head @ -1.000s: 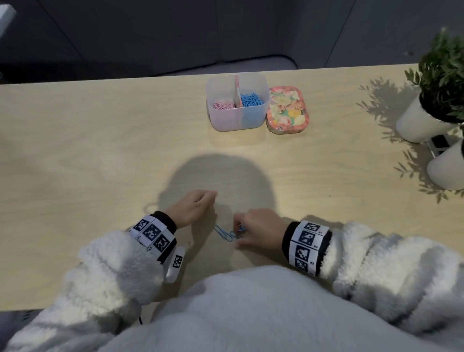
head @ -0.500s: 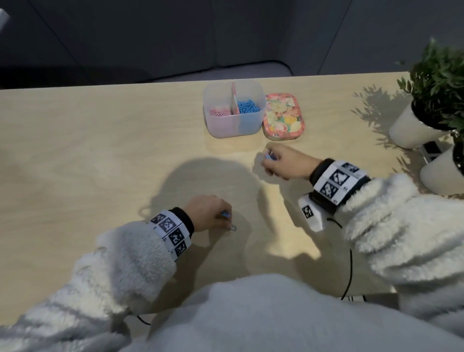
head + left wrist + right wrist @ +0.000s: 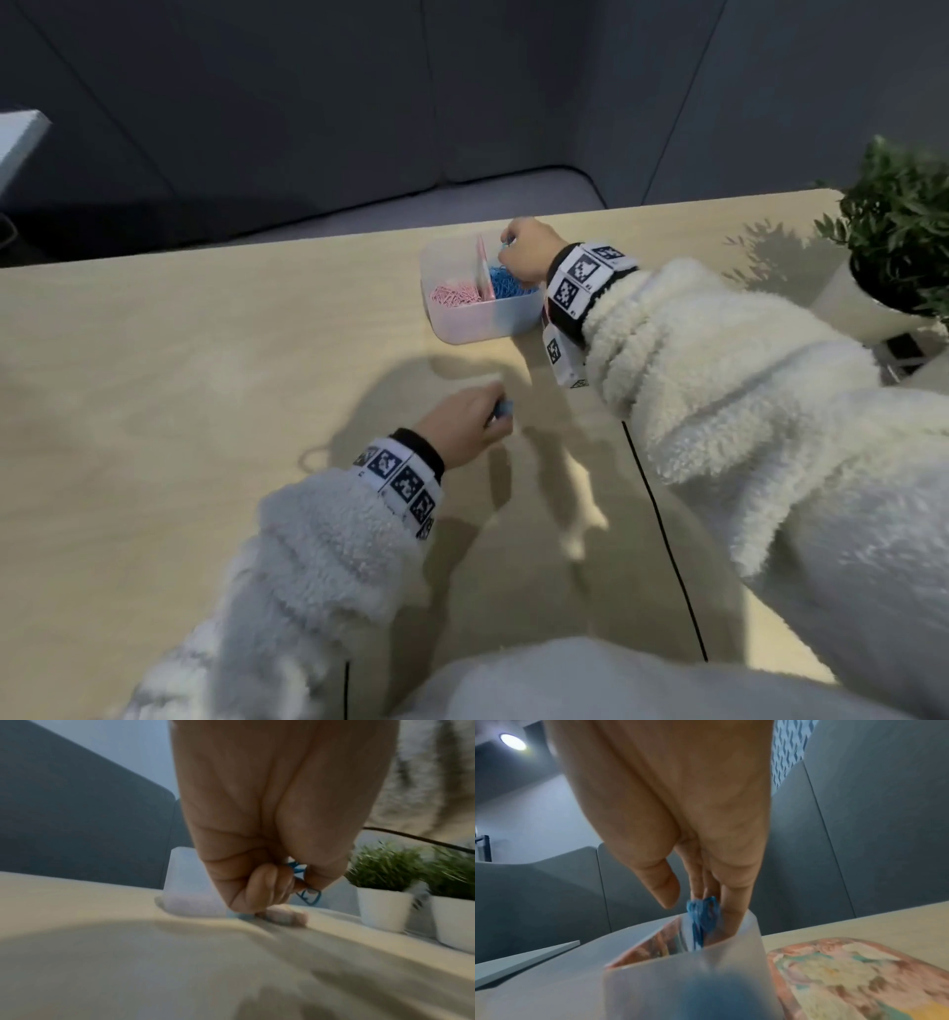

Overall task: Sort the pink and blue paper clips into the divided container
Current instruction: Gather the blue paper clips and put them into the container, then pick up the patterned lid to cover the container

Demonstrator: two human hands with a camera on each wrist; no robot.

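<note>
A translucent divided container (image 3: 513, 321) stands at the table's far side, with pink paper clips (image 3: 454, 295) left of its pink divider and blue paper clips (image 3: 511, 285) right of it. My right hand (image 3: 529, 246) hovers over the blue compartment. In the right wrist view its fingers (image 3: 731, 902) are straight and the thumb stands apart, while a blurred bunch of blue clips (image 3: 703, 914) streaks down from the fingertips into the container (image 3: 693, 983). My left hand (image 3: 462, 426) is lower on the table and pinches a few blue clips (image 3: 309, 896) in curled fingers.
A floral lid (image 3: 847, 973) lies right of the container, hidden under my right arm in the head view. Potted plants (image 3: 898, 221) in white pots stand at the table's right edge. A black cable (image 3: 662, 524) trails from my right wrist.
My right hand carried blue clips from mid-table up to the container's blue side and spread its fingers. My left hand moved right and forward, still holding blue clips.
</note>
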